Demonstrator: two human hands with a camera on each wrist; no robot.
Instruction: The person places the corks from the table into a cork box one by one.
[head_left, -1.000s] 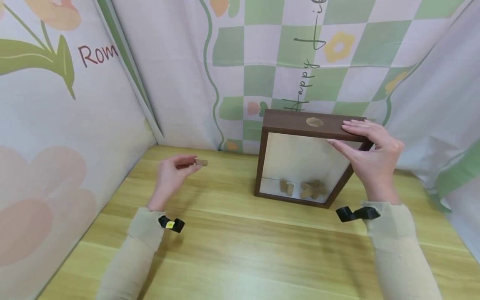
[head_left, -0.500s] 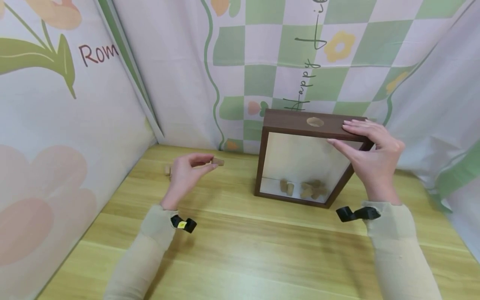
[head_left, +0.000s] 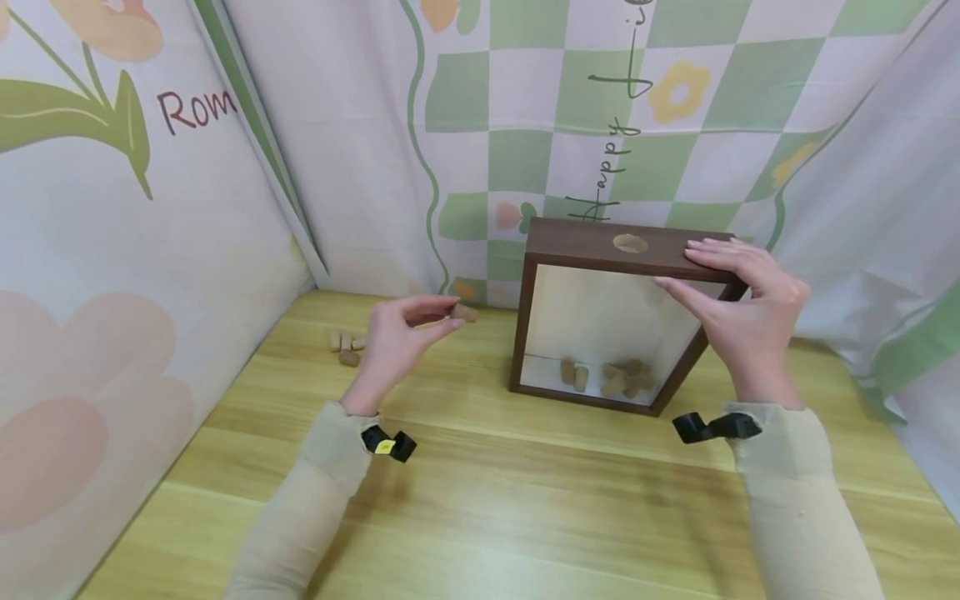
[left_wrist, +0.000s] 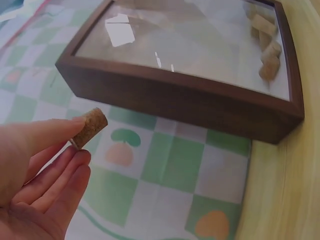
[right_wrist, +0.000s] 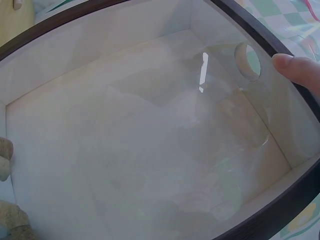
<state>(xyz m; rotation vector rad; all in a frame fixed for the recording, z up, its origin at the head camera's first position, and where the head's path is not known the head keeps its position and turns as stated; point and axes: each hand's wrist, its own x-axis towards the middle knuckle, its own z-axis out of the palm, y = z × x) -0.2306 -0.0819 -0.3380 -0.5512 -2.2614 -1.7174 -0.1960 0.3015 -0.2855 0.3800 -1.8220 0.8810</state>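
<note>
My left hand pinches a cork between thumb and fingertips, held up left of the box. In the left wrist view the cork's free end points away from the palm. A dark brown shadow box with a clear front stands upright on the table, a round hole in its top. Several corks lie inside at the bottom. My right hand grips the box's top right corner, fingers flat over the top and thumb on the front edge. In the right wrist view the thumb rests near the hole.
Several loose corks lie on the wooden table at the left, just behind my left wrist. A checkered curtain hangs close behind the box, and a printed white panel borders the table's left side.
My left hand has moved right toward the box with the cork, uncovering the loose corks on the table. The right hand and the box have stayed in place.
</note>
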